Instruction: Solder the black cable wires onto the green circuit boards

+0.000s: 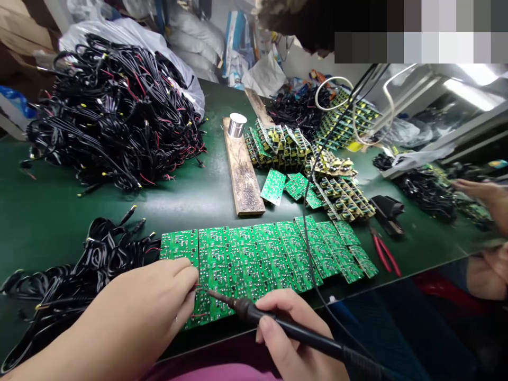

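Note:
My right hand (296,333) grips a soldering iron (273,320) by its black handle. The iron's tip points left and meets a green circuit board (214,259) close to my left fingers. My left hand (159,296) is closed over the boards' left end, pinching a thin red wire (198,286); most of its fingertips are hidden. Several green boards lie side by side in a row, solder side up. Black cables (99,254) with yellow-tipped plugs lie left of the boards, partly behind my left forearm.
A large heap of black cables (119,116) fills the back left. Beyond the boards lie a scorched wooden plank (246,180) with a solder reel (237,126) and stacked boards (281,145). Red-handled pliers (384,254) rest at right, near another person's hand (486,196).

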`<state>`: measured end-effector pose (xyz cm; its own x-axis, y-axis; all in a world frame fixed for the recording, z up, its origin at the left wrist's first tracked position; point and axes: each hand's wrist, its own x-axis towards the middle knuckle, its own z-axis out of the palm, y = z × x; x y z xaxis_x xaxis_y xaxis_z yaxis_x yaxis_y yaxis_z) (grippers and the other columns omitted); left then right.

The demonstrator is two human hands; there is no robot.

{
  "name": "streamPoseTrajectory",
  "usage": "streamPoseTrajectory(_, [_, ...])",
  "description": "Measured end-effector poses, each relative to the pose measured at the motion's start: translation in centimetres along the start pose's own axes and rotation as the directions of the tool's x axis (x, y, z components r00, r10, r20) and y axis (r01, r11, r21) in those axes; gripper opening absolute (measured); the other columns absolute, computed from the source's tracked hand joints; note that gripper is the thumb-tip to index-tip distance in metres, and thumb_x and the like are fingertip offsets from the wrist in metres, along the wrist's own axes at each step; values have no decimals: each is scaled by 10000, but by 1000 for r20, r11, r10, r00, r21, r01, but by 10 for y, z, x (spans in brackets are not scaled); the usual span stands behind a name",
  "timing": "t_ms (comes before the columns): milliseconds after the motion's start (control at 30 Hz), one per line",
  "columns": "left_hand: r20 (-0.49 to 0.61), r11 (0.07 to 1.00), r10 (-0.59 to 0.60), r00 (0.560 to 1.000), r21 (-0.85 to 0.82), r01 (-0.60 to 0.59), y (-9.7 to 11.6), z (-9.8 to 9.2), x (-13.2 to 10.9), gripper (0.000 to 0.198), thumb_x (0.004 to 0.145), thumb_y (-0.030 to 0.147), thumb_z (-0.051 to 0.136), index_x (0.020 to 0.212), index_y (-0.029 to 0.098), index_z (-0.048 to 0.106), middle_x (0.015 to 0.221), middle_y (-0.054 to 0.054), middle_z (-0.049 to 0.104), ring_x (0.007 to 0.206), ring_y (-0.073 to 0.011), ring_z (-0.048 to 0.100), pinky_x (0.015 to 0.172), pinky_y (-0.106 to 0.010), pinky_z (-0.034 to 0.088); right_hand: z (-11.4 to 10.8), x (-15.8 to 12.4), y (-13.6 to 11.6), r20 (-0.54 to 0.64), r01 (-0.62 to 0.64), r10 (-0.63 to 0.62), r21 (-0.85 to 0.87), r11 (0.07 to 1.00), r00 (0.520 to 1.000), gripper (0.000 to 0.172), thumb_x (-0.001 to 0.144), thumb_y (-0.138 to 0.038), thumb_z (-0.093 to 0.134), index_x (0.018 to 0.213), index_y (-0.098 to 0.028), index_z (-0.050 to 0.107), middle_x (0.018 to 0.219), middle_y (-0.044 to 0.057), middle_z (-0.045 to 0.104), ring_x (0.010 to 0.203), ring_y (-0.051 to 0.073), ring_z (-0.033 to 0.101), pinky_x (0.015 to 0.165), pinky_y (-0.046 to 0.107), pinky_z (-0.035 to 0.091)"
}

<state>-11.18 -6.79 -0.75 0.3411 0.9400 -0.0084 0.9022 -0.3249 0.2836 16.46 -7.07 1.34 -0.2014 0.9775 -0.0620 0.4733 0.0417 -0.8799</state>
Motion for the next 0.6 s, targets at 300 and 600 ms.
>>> streamPoseTrajectory(300, [-2, 999, 14, 1000, 35, -14, 2, 0, -1, 354, 1071, 172, 385, 858, 261, 653, 840, -39, 694, 724, -277, 719, 666, -436, 471, 4, 6, 11, 5, 97, -97, 11, 995, 995, 141, 1045, -320, 661, 1040, -293, 799, 688, -44, 703, 541, 130, 625, 606, 211, 621])
streamPoseTrajectory(600, [92, 1000, -8, 996, 27, 6, 3, -3, 1, 344, 1070, 147, 419, 919, 257, 707, 922, -46, 733, 820, -265, 737, 729, -418, 520, -10, 16, -27, 103, 479, -469, -120, 870, 877, 199, 904, -127, 700, 1029, -275, 745, 816, -41, 819, 659, 137, 786, 668, 213, 663])
